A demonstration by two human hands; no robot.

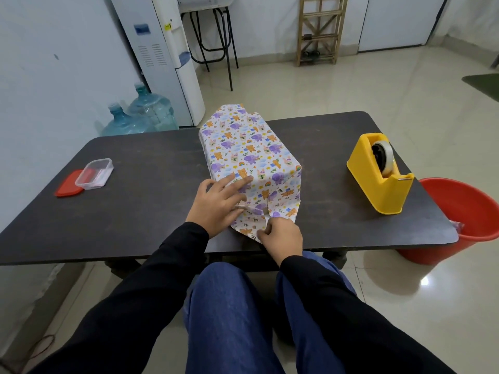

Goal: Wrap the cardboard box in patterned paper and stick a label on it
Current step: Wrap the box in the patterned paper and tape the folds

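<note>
Box [251,149], covered in patterned paper [280,195], sits mid-desk [148,201], its far end still unfolded. Of the two hands, left hand [216,203] has straight fingers pressing flat on the near-end fold. Right hand [280,234] has curled fingers pinching the lower flap. Yellow tape dispenser [378,174] stands well apart, right.

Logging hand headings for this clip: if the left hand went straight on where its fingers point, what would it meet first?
The left hand rests its fingers on the top face of the patterned paper; going on, it would slide across that, probably passing behind the yellow tape dispenser.
</note>
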